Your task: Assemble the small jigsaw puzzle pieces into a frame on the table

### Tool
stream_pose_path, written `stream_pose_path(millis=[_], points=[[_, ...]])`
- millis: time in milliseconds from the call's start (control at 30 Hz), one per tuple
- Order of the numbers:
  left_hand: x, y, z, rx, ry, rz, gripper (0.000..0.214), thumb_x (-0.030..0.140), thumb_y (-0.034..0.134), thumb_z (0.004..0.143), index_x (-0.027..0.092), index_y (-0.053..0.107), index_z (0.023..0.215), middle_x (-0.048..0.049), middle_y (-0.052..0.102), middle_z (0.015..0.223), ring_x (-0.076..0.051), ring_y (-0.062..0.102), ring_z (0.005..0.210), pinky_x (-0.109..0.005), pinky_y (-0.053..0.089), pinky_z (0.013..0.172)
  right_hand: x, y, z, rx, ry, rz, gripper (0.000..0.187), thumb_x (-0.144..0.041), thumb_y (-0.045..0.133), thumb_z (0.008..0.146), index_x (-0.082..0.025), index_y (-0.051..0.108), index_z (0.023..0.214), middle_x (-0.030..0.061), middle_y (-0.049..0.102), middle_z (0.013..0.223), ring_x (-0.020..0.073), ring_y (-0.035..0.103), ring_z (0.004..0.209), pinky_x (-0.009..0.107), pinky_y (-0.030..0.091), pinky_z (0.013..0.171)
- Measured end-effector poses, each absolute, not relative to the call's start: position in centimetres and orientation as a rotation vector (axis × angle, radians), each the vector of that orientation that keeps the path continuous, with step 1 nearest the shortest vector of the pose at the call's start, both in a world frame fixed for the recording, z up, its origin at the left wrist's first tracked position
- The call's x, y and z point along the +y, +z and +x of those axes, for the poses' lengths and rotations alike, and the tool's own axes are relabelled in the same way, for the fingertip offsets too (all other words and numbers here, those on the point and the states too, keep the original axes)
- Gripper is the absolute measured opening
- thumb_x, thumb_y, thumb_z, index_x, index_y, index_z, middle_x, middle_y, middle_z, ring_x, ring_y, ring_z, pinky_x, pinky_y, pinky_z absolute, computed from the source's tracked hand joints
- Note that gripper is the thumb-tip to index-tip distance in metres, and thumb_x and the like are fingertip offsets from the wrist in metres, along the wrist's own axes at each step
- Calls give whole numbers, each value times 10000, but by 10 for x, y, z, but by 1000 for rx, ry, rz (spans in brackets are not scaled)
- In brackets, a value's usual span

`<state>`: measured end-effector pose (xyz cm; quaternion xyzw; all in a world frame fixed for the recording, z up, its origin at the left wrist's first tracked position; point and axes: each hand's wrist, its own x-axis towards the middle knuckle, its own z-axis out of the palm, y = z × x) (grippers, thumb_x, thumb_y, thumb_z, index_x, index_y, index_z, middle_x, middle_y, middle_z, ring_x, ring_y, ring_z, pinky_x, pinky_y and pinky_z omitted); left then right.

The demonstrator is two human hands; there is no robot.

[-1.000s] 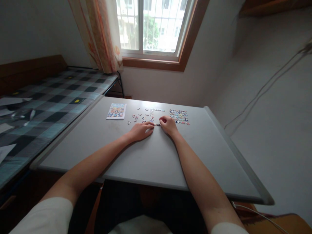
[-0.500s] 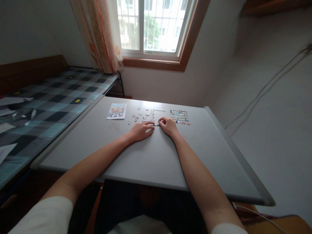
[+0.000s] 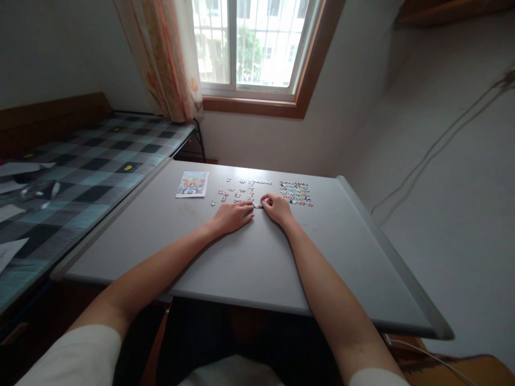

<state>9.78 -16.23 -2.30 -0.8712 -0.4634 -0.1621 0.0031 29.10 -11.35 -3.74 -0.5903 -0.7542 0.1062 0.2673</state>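
Note:
My left hand (image 3: 234,216) lies flat on the table, its fingertips touching the left end of a short joined row of jigsaw pieces (image 3: 258,206). At the right end of that row my right hand (image 3: 278,208) pinches a jigsaw piece, mostly covered by thumb and forefinger. A partly joined puzzle edge (image 3: 251,188) runs away from my hands and turns right at the far end. Loose jigsaw pieces (image 3: 223,195) are scattered beyond my left hand. Several rows of loose pieces (image 3: 295,191) are laid out past my right hand.
A printed picture card (image 3: 192,184) lies at the left on the grey table (image 3: 241,257). A bed with a checked cover (image 3: 132,142) stands along the left side. Beyond the table are a window (image 3: 249,48) and curtain (image 3: 169,59); a cable (image 3: 434,145) hangs on the right wall.
My left thumb has drawn in against the fingers, closing the gap that showed between them. My right hand keeps its pinch in nearly the same place.

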Motion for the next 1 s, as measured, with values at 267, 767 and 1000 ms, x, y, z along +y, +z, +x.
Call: stream_pose_path(millis=[267,767,1000], points=[[-161,-24,96,-1518,-522,-2692,344,426,433,913,289,648,1143,25,602,1279,-183,637,1021,-292,517,813,-114,-38,291,-2040,269,-1585,175,-282,539,805,-243,698,868,1,644,727,171,556,758,309,359,795],[-161,-24,94,-1481,-533,-2756,383,405,418,919,311,588,1249,-37,660,1026,-160,646,790,-263,477,710,-115,-36,291,-2043,283,-1609,176,-284,540,809,-245,696,880,7,645,742,175,556,777,316,360,823],[-159,-23,94,-1529,-564,-2812,359,379,434,905,283,649,1176,-14,708,809,-161,637,759,-251,455,710,-116,-35,291,-2049,280,-1609,182,-287,538,814,-246,697,890,9,648,753,170,555,770,306,361,812]])
